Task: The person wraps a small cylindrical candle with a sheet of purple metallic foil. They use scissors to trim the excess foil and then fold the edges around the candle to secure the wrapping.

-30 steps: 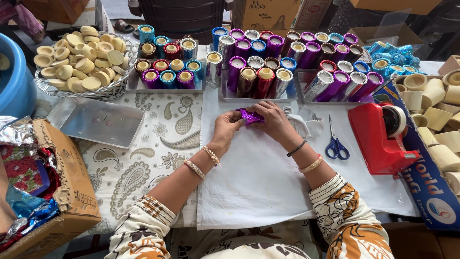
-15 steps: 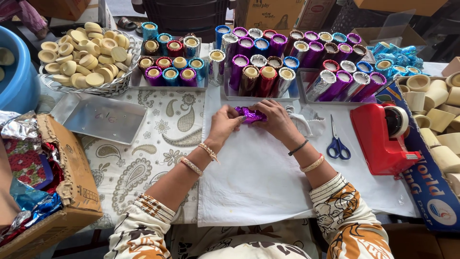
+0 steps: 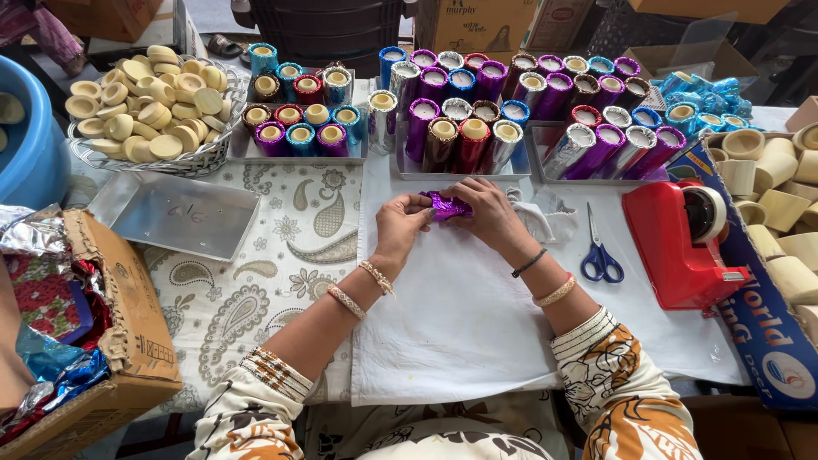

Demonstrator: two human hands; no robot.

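Note:
Both my hands meet over a white cloth (image 3: pixel 477 315) on the table, gripping a small piece wrapped in shiny purple foil (image 3: pixel 446 204). My left hand (image 3: pixel 400 225) pinches its left end with fingers and thumb. My right hand (image 3: pixel 487 213) closes over its right side and hides part of it. Bangles sit on both wrists. Just beyond my hands stands a metal tray (image 3: pixel 460 170) of upright foil-wrapped cylinders in purple, red, silver and blue.
Blue-handled scissors (image 3: pixel 600 255) and a red tape dispenser (image 3: pixel 682 247) lie to the right. A basket of pale plain discs (image 3: pixel 145 102), an empty metal tray (image 3: pixel 175 213) and a cardboard box of foil sheets (image 3: pixel 77 332) are on the left. More pale cylinders (image 3: pixel 775 204) fill a box at far right.
My hands have stayed in place and keep working the purple foil piece, with only slight finger shifts.

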